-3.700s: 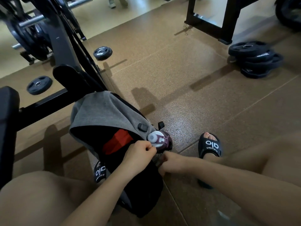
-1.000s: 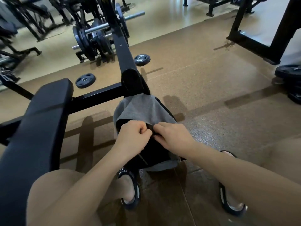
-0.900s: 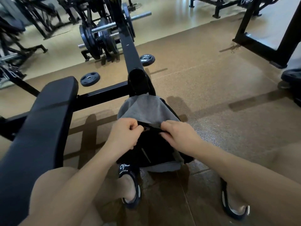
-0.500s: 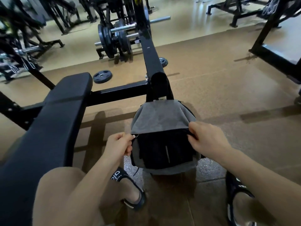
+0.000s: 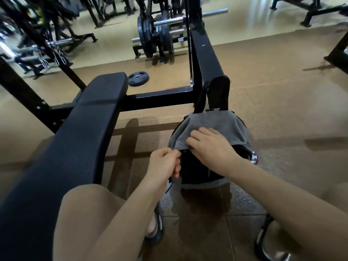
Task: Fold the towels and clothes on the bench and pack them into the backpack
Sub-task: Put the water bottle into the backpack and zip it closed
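backpack (image 5: pixel 211 127): grey flap, black body | bench (image 5: pixel 75 136): black | floor (image 5: pixel 282 102): brown speckled

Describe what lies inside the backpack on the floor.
Nothing inside the backpack shows: its grey flap and the right hand cover the opening.

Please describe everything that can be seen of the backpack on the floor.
The backpack stands upright on the brown floor beside the bench, against a black frame post. Its top flap is grey fabric; the body below is black with a grey lower edge. The right hand lies on the flap. The left hand pinches something small at its left edge, probably a zipper pull.
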Available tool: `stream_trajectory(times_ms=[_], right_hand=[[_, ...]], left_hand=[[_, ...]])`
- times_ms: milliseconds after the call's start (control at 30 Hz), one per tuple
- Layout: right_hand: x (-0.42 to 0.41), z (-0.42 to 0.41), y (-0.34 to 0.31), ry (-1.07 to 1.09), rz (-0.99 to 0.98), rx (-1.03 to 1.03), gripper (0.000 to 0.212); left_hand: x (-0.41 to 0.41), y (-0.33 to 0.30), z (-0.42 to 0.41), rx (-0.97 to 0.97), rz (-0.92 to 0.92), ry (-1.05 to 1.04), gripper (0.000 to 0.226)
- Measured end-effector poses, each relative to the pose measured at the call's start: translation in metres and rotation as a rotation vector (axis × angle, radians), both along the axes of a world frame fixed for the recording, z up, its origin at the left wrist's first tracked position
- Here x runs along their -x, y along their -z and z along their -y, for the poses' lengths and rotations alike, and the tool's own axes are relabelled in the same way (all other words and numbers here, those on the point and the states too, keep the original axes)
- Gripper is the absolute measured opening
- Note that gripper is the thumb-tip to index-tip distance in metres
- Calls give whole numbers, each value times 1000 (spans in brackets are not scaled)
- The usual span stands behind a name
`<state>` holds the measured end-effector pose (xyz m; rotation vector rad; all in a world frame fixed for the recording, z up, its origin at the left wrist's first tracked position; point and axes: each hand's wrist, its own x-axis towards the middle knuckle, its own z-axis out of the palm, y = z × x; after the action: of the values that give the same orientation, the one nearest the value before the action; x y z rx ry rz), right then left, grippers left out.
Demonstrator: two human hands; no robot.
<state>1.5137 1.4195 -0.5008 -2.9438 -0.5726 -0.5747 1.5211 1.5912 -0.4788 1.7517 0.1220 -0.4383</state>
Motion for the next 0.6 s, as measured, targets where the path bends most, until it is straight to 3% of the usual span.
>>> stream_trajectory(times_ms=[367, 600], right_hand=[[-18, 13, -11, -21, -179, -84, 11], [-25, 26, -20, -10, -277, -219, 8]], left_hand=[[-9, 42, -21, 50, -152, -260, 41], [-8, 42, -28, -92, -2, -252, 24]])
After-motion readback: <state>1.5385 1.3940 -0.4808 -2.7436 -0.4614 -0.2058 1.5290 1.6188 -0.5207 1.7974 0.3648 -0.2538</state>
